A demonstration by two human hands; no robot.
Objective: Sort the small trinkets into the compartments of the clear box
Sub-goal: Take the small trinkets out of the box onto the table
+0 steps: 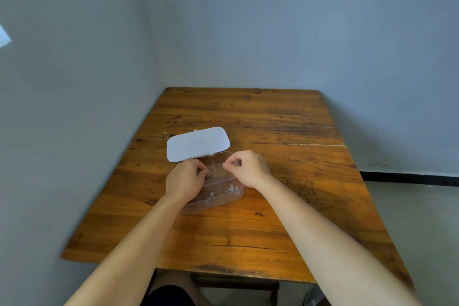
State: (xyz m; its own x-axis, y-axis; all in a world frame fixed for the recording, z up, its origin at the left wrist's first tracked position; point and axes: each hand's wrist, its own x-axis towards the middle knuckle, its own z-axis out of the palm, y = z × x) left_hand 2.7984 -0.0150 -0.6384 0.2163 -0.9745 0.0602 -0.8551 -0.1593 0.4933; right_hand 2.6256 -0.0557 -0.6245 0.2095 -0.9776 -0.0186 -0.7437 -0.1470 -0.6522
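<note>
A clear box (pixel 224 202) with several compartments lies open on the wooden table (pixel 273 126), its pale lid (pixel 197 143) folded back behind it. Small silver trinkets (pixel 231 189) lie in the front right compartment, and more trinkets (pixel 211 195) sit in the front middle one. My left hand (pixel 185 179) hovers over the left side of the box with fingertips pinched at a small reddish trinket (pixel 207 176). Over the back right compartment my right hand (pixel 247 167) has its fingers pinched together; what they hold is too small to tell.
The table stands in a corner, with walls close on the left and behind. A tiny reddish item (pixel 195 129) lies just behind the lid. A dark speck (pixel 259 214) lies on the table in front of the box. My knee (pixel 171 290) shows below the front edge.
</note>
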